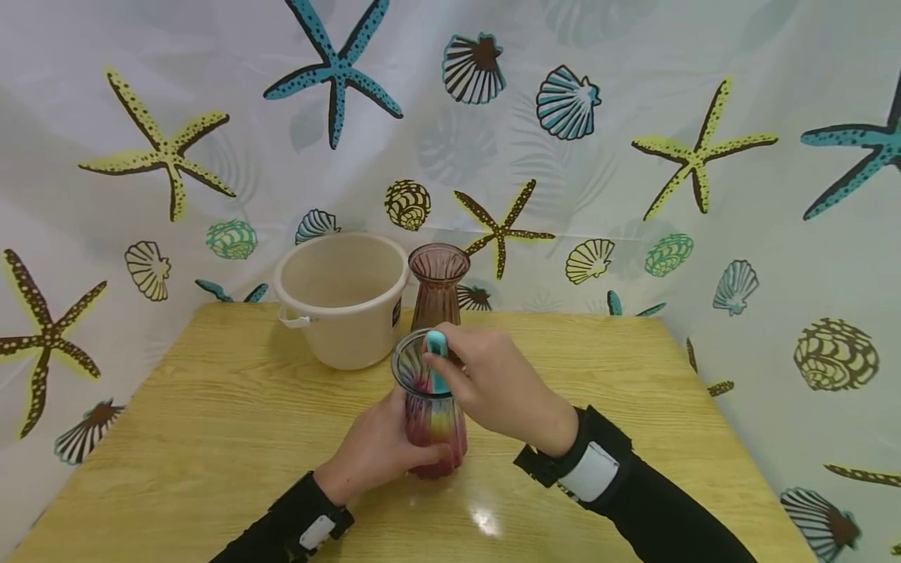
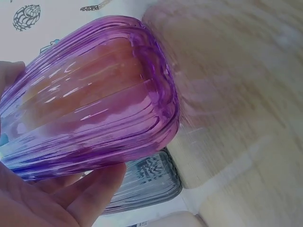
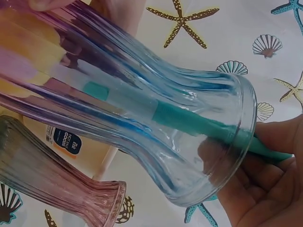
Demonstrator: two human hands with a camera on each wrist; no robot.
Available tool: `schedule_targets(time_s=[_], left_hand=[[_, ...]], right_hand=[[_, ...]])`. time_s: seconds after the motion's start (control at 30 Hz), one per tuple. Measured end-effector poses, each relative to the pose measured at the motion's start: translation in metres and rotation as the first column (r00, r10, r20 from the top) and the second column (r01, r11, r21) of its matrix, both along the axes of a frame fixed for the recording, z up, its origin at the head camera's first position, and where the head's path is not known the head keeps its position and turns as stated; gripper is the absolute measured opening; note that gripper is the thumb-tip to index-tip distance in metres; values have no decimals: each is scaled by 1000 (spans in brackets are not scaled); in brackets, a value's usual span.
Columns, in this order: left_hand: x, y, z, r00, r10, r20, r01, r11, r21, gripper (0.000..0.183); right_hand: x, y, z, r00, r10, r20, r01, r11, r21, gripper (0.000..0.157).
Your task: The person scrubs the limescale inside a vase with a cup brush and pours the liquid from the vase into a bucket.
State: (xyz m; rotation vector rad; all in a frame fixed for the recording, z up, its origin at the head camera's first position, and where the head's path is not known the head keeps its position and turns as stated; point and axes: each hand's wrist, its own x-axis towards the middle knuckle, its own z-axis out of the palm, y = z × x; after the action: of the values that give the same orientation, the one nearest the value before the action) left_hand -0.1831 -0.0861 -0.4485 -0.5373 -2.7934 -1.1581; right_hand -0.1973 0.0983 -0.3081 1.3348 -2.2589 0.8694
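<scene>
A ribbed glass vase [image 1: 436, 426], pink-purple at the base and clear blue at the neck, leans in my left hand [image 1: 383, 446]. The fingers and thumb of that hand wrap round its lower body. Through its wide mouth runs a bottle brush [image 3: 189, 123] with a teal handle, and a yellow-orange sponge-like head [image 2: 90, 80] shows through the glass low inside. My right hand [image 1: 493, 383] pinches the handle's end right at the rim. In the right wrist view, the thumb and fingers of that hand close on the handle just outside the mouth.
Behind the held vase stands a second ribbed vase [image 1: 438, 293], brownish pink at the top. A cream bucket [image 1: 352, 336] with a side handle sits at its left. All are over a wood-grain table [image 1: 246, 438], backed by a sea-shell patterned curtain [image 1: 598, 188].
</scene>
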Motion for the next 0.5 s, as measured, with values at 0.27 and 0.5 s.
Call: schedule_targets(time_s=[0.27, 0.5], left_hand=[[-4, 2, 5, 996, 56, -65, -60, 997, -57, 95], [-10, 7, 11, 988, 8, -152, -18, 998, -63, 91]], right_hand=[[0, 11, -4, 999, -23, 27, 24, 999, -41, 15], [0, 29, -8, 995, -68, 79, 75, 993, -96, 7]])
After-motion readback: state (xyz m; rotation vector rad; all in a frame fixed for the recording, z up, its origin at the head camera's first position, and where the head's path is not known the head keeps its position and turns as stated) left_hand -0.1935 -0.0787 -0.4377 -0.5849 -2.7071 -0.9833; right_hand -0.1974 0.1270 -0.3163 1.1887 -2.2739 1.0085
